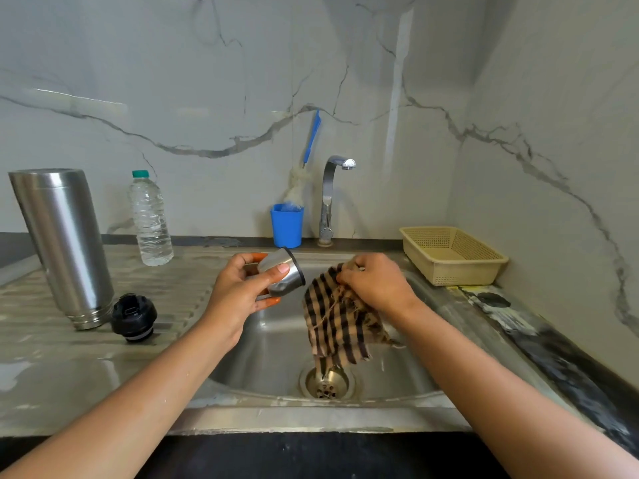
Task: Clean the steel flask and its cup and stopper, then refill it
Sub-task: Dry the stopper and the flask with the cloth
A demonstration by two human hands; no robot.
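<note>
Currently, centre frame, above the sink (269, 354).

- Cup (281, 276): held sideways in the left hand (238, 292), thumb and fingers curled round its wall. Its long axis runs left to right, and the black-rimmed mouth faces right.
- Cloth (335, 326): checked, bunched in the right hand (377, 285). It sits just right of the cup's mouth, apart from it, with its tail hanging toward the drain. The right hand is nearer, so wiping likely means pushing the cloth leftward along the cup's axis.
- Flask (64, 243): left of frame, mouth down on the drainboard.
- Stopper (134, 316): just beside the flask.
- Hidden: the insides of the cup and flask. Wetness cannot be told.
</note>
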